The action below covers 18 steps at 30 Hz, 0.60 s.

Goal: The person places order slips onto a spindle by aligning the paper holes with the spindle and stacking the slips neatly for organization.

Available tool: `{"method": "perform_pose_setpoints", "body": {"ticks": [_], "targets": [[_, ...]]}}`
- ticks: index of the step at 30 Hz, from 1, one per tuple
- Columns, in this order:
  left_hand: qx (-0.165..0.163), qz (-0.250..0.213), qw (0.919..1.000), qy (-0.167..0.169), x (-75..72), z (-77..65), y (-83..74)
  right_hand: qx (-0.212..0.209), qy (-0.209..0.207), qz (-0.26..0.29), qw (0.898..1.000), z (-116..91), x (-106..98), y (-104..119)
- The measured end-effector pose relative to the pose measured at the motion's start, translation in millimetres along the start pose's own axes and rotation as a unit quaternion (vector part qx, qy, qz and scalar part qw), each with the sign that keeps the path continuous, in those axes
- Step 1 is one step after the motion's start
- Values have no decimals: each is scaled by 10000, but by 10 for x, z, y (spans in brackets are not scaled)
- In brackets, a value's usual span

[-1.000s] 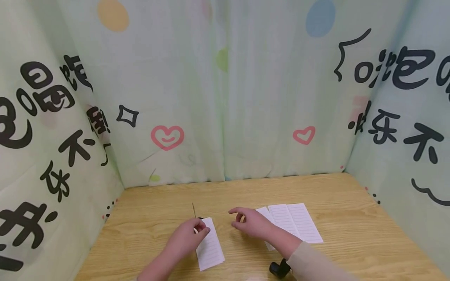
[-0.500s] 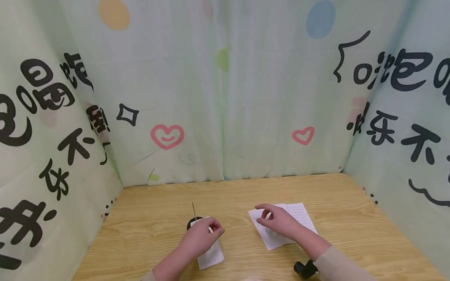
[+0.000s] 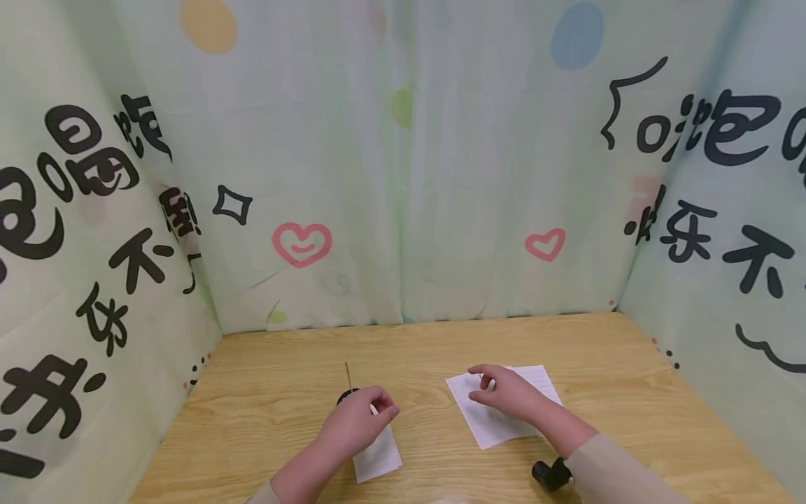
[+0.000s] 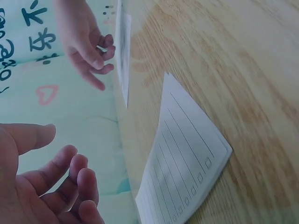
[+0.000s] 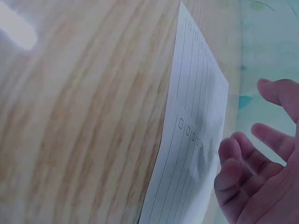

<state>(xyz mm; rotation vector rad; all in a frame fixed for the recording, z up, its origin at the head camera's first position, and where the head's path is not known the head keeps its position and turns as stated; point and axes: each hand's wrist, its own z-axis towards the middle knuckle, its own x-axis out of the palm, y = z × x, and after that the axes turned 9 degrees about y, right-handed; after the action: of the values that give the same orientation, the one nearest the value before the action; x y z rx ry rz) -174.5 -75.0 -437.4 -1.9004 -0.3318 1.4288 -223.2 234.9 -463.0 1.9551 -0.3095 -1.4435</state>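
Observation:
My left hand [image 3: 362, 420] hovers over a small stack of lined white paper slips [image 3: 380, 458], its fingers loosely curled with nothing between them. In the left wrist view, the stack [image 4: 180, 163] shows rows of lines with little boxes, and the thumb and fingers stand apart beside it. Over on the right, my right hand [image 3: 510, 395] hangs above lined sheets [image 3: 543, 380] laid side by side, partly covering them. The right wrist view shows two adjoining sheets [image 5: 201, 88] with bent, separated fingers next to them, holding nothing.
Behind the left hand is a partly hidden black round object [image 3: 345, 395] with a thin upright stick [image 3: 348, 376]. A black device [image 3: 550, 476] sits by the right wrist. Printed curtains [image 3: 403, 175] enclose the wooden table [image 3: 283, 378] at the back and sides.
My right hand has moved right from mid-table to above the right sheets. My left hand has shifted slightly right, from the stack's upper left edge to over its top part.

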Motion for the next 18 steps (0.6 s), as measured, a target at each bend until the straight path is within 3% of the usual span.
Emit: {"method": "perform_pose_setpoints", "body": {"ticks": [7,18], "targets": [[19,265,9995,-175,-44,-98,127,474,103,-423,9979,84,18,-46],[-604,351,9975,-102,-204,-290,371,839,348,-1156,9891,161,10,44]]}}
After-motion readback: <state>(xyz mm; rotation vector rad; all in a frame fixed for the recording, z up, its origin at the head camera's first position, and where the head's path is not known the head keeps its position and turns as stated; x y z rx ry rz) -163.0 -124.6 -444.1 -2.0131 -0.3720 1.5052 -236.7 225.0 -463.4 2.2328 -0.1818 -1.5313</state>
